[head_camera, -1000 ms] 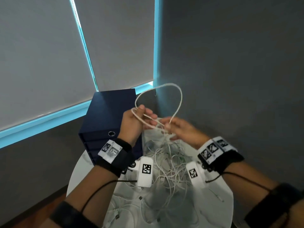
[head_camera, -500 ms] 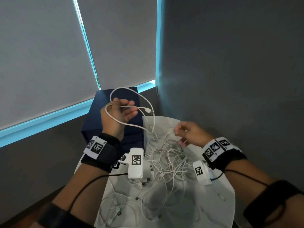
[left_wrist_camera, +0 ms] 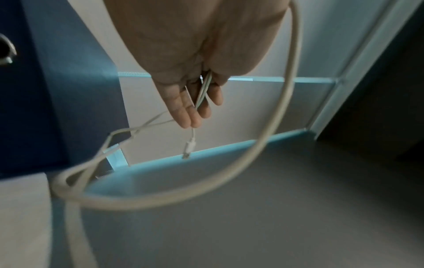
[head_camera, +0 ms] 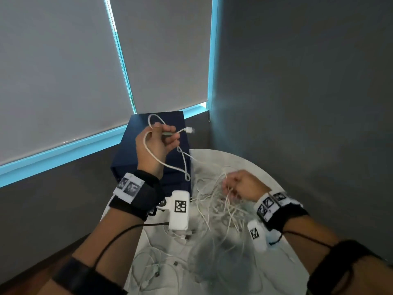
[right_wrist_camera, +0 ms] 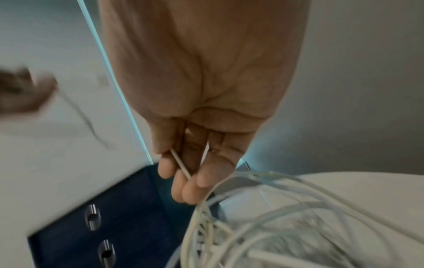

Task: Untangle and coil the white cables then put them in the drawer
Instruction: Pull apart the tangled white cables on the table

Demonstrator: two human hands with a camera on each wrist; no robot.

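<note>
My left hand [head_camera: 168,137] is raised over the navy drawer unit [head_camera: 136,135] and grips a loosely looped white cable [head_camera: 148,150]. Its connector [head_camera: 189,130] sticks out to the right. In the left wrist view the fingers [left_wrist_camera: 190,112] curl on the strands, with one big loop [left_wrist_camera: 282,108] and the plug [left_wrist_camera: 189,146] dangling. From that coil a strand runs down into the white cable tangle [head_camera: 214,207] on the round white table [head_camera: 238,160]. My right hand [head_camera: 230,189] sits low on the tangle and pinches a thin strand [right_wrist_camera: 181,166].
The drawer unit stands at the table's back left, drawers closed, with round metal pulls [right_wrist_camera: 92,217] on the fronts. More loose white cables and plugs [head_camera: 157,271] lie near the table's front. Grey blinds and a dark wall close off the corner behind.
My left hand has carried the looped cable up and left, away from the right hand. My right hand has dropped onto the tangle and taken hold of strands there.
</note>
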